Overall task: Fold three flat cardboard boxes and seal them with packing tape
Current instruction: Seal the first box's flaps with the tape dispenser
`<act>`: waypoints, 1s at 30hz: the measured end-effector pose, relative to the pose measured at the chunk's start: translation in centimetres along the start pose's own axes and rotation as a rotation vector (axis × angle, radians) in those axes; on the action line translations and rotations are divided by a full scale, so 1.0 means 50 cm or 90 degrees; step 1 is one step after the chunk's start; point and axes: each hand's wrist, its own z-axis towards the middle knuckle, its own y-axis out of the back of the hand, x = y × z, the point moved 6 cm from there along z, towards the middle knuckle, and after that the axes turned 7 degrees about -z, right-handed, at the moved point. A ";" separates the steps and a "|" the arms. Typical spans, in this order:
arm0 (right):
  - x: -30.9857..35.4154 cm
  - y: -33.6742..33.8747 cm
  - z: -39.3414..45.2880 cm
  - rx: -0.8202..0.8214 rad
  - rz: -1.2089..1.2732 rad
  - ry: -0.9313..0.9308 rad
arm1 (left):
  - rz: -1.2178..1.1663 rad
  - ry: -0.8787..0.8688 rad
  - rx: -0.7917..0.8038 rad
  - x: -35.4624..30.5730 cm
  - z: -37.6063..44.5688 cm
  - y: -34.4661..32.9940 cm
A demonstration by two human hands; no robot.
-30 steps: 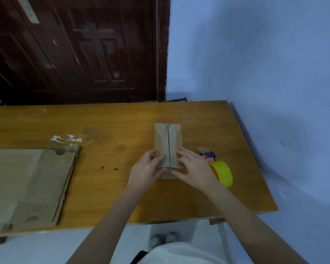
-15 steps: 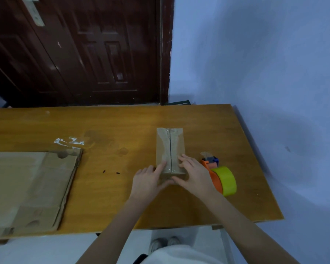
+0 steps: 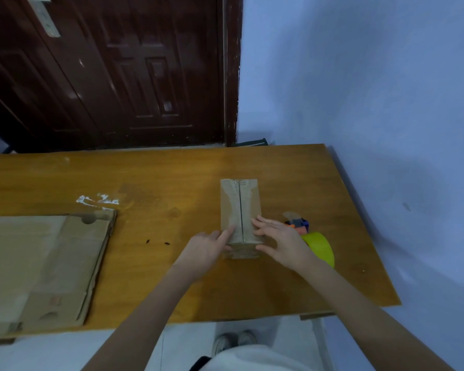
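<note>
Nearest, below the table edge: pale floor and two shoes. On the brown wooden top, right of middle: folded box, flaps meeting at a centre seam. Left hand and right hand pressing its near end, fingers straight, gripping nothing. Just right of box: tape dispenser. Far left of box: flat cardboard. Behind the table: dark door, bluish wall.

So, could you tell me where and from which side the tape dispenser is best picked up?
Probably with the right hand, which rests on the small box just beside the tape dispenser. Grip the orange body behind the yellow roll, coming from above: the roll stands on edge, and the blade end points away.
</note>
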 end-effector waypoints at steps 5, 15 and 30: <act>0.002 -0.002 -0.011 0.018 0.036 0.007 | -0.074 0.040 0.061 0.023 -0.011 -0.026; 0.020 0.003 -0.027 -0.034 -0.009 -0.027 | -0.184 0.121 0.022 0.026 -0.009 0.008; 0.013 -0.003 -0.053 -0.008 0.144 -0.072 | -0.503 0.207 0.131 0.034 -0.028 -0.014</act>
